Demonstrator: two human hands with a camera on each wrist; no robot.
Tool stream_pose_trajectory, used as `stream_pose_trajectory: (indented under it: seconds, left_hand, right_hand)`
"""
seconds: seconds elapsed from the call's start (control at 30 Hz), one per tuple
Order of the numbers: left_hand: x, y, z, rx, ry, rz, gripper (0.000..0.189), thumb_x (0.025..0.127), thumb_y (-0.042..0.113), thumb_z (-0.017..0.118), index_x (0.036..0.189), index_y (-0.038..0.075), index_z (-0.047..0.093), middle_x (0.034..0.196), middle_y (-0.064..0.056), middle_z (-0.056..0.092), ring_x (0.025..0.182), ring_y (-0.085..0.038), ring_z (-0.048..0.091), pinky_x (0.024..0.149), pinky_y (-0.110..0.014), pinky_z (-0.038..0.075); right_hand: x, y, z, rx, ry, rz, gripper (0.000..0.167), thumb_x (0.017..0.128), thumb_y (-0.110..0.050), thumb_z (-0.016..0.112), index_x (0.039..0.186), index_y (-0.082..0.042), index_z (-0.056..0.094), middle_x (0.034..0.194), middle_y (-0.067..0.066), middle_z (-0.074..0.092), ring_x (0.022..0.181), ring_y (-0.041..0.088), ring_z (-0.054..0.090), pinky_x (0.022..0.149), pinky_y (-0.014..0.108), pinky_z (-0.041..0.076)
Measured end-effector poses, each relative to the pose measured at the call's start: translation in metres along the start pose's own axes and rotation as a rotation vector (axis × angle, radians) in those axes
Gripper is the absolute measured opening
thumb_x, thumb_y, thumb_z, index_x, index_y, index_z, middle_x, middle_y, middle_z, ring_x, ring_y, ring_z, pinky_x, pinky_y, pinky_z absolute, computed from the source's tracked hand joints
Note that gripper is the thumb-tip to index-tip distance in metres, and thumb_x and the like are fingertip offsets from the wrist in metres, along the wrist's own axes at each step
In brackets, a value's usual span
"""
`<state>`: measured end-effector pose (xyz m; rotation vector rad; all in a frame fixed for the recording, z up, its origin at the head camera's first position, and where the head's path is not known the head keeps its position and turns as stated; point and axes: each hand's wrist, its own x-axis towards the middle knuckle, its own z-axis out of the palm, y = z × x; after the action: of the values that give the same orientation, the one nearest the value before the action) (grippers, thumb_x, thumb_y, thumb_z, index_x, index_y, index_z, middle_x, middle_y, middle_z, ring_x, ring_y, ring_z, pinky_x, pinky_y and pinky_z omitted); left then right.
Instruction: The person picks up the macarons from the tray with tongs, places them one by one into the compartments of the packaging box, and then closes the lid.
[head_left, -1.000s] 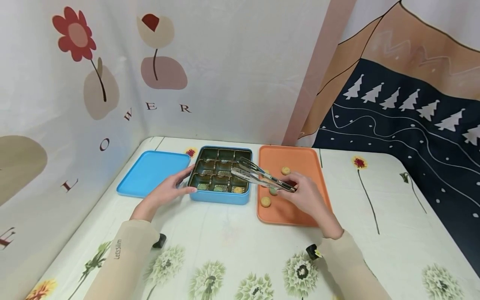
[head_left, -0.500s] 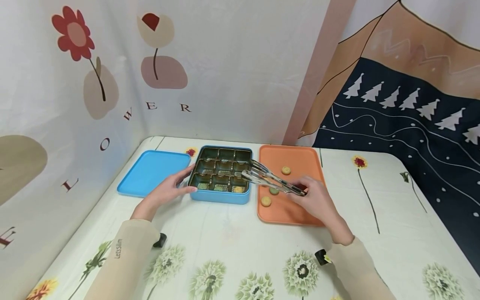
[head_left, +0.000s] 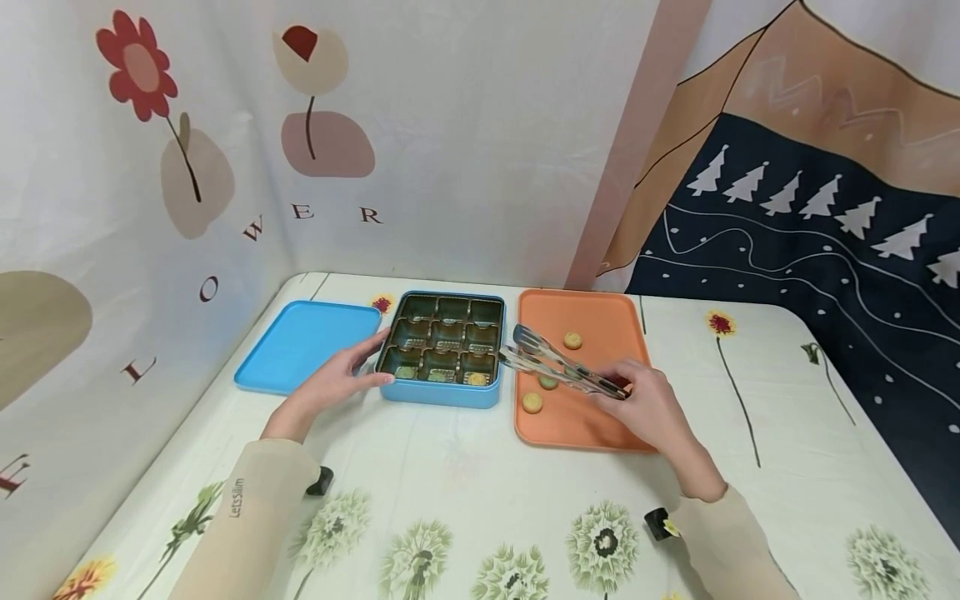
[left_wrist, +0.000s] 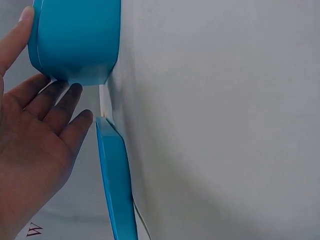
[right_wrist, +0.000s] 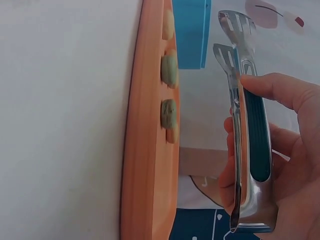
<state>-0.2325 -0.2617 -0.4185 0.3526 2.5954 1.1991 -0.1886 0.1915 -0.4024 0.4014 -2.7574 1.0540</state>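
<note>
My left hand [head_left: 345, 375] rests against the left side of the blue box [head_left: 438, 394], thumb at the front corner and fingers along the side. The left wrist view shows loosely extended fingers at the box wall [left_wrist: 80, 45]. A dark divided insert fills the box; its front row holds two green cookies [head_left: 407, 372] and a yellow cookie [head_left: 476, 379]. My right hand [head_left: 648, 404] grips metal tongs [right_wrist: 259, 135] by their dark green handles, thumb on one side. The spread tong tips have nothing between them and hover over the left edge of the orange tray [head_left: 592, 433].
On the orange tray lie a tan cookie [head_left: 572, 341] toward the back, another tan cookie [head_left: 532, 402] at the front left, and a green cookie [head_left: 548, 382] partly under the tongs. A blue lid [head_left: 300, 342] lies left of the box. Printed cloth walls stand behind.
My right hand has drawn the tongs right and slightly toward me, from over the box to over the tray. The left hand and the box have stayed put.
</note>
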Motion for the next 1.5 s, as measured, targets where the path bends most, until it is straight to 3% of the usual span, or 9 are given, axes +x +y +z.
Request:
stream_pose_trajectory:
  seconds: [0.87, 1.5]
  left_hand:
    - [0.002, -0.002, -0.001, 0.016, 0.009, -0.010, 0.086, 0.096, 0.032, 0.067, 0.162, 0.016, 0.014, 0.168, -0.020, 0.009, 0.152, -0.048, 0.013, 0.120, -0.066, 0.016]
    - [0.002, -0.002, 0.000, 0.007, 0.007, -0.008, 0.086, 0.096, 0.034, 0.067, 0.162, 0.016, 0.014, 0.168, -0.019, 0.009, 0.152, -0.047, 0.013, 0.121, -0.066, 0.016]
  right_hand:
    - [-0.015, 0.016, -0.009, -0.018, 0.004, -0.016, 0.018, 0.081, -0.012, 0.080, 0.098, -0.009, 0.076, 0.089, 0.001, 0.069, 0.077, 0.011, 0.057, 0.065, 0.022, 0.050]
    - [-0.025, 0.020, -0.013, -0.009, -0.030, 0.021, 0.017, 0.080, -0.009, 0.081, 0.097, -0.009, 0.076, 0.087, 0.001, 0.069, 0.075, 0.010, 0.058, 0.062, 0.022, 0.049]
